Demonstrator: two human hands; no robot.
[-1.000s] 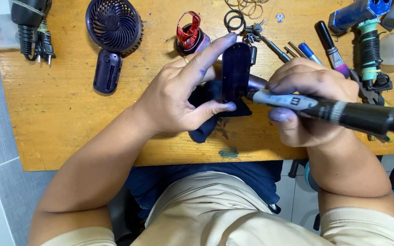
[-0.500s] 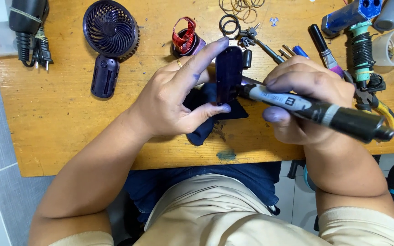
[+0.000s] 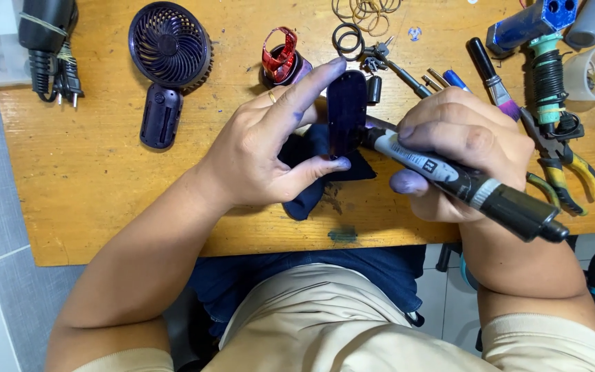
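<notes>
I see my left hand (image 3: 263,155) pinching the dark purple panel (image 3: 347,114) upright while my right hand (image 3: 466,148) grips the thick marker (image 3: 463,182) against it (ink-stained fingertips already), so a slipping nib could smear the wooden table (image 3: 105,200).

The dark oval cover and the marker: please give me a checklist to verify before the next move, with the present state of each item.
1. Left hand pinches the dark oval cover between forefinger and thumb: ok.
2. Right hand grips the marker firmly: ok.
3. Marker tip meets the cover's edge: cannot tell, the tip is hidden.
4. Dark cloth lies under the cover: ok.
5. Fingers free of ink: not ok, purple stains.
6. Pliers clear of the right hand: ok.
</notes>
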